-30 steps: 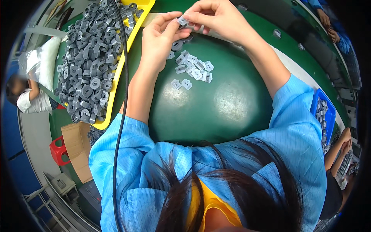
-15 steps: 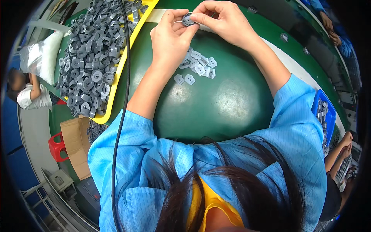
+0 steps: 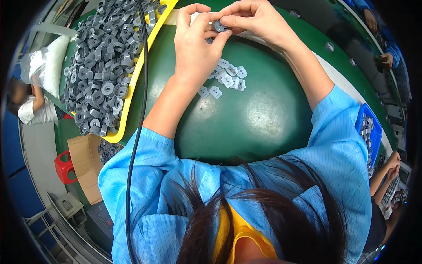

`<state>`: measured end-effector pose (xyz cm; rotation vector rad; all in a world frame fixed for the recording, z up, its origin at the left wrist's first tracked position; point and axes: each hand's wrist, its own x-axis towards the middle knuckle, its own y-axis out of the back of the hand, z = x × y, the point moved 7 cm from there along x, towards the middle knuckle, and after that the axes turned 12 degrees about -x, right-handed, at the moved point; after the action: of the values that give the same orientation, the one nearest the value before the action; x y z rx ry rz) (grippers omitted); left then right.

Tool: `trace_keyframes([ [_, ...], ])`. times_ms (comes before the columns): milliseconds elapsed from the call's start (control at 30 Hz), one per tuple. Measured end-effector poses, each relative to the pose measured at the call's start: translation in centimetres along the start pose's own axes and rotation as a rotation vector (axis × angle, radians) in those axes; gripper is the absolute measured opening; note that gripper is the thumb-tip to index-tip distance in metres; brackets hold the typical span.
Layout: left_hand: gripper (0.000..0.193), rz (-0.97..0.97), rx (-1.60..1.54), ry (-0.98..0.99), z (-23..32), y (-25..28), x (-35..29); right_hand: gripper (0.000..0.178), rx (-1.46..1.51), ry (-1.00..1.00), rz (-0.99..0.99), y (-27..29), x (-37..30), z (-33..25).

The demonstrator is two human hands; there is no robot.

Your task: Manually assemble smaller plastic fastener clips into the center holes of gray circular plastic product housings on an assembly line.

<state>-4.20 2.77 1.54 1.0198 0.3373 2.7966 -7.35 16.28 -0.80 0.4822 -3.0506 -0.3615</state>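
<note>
green table (image 3: 263, 119), pale clips (image 3: 226, 79) (loose), yellow tray (image 3: 127, 94)

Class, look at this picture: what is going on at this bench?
A person in a blue coat sits at a green table. Both hands meet at its far edge: the left hand and right hand pinch one small grey part between their fingertips. Below the hands lies a little cluster of pale flat pieces. To the left, a yellow tray is heaped with similar grey parts. A blue bin sits on the right.
</note>
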Motion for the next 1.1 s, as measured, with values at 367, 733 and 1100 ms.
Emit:
trace_keyframes([
  [367, 0.034, -0.07, 0.032, -0.137, 1.9, 0.0, -0.2, 0.013, 0.123, -0.083, -0.17, 0.0, -0.5, 0.7],
  [733, 0.037, -0.431, 0.079, -0.269, 1.4, -0.1, 0.4, 0.013, -0.347, 0.055, -0.248, -0.7, -1.5, -1.8],
  [1100, 0.042, -0.097, 0.076, -0.342, 4.4, 0.6, 1.6, 0.012, 0.438, -0.011, -0.236, -0.6, -0.7, -1.8],
])
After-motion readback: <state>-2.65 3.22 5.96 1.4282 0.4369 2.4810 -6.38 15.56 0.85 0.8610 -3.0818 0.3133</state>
